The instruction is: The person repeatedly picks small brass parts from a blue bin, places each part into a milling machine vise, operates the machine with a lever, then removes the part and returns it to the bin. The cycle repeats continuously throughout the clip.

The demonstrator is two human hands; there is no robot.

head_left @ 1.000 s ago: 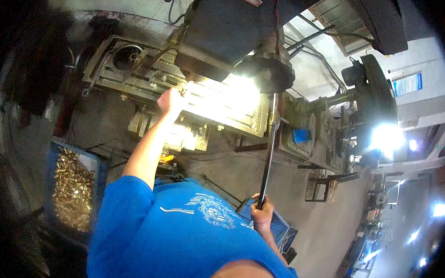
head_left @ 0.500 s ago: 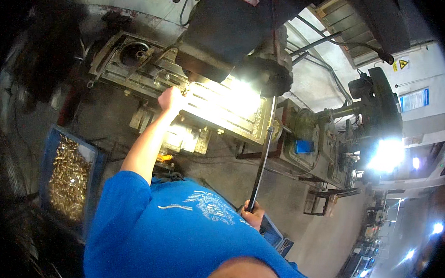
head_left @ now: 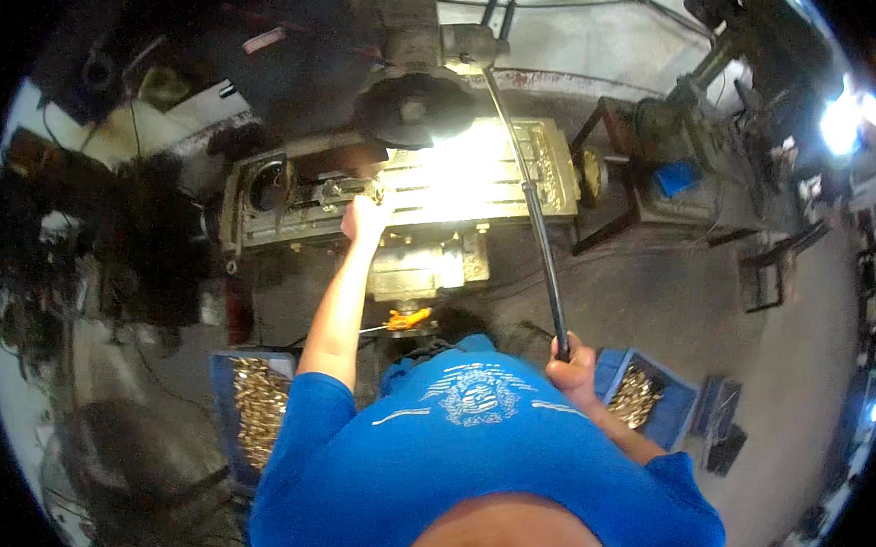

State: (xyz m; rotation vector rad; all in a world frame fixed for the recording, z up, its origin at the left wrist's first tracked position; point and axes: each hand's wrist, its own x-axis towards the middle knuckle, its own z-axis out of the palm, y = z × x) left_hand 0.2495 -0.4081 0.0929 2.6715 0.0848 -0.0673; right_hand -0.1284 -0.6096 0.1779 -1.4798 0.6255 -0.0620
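1. Two hands share the work: the left hand [head_left: 367, 215] reaches to the lit machine table [head_left: 481, 178], fingers pinching a small brass part there, likely to seat it.
2. Right hand [head_left: 573, 369] has its fingers wrapped around the long lever [head_left: 538, 219], low on its end for leverage.
3. Brass-filled bins [head_left: 256, 412] sit at each side, within reach.

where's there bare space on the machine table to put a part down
Bare table lies between the left hand and the long lever held by the right hand, though glare hides detail. It is crowded left of the hand, around the round opening.
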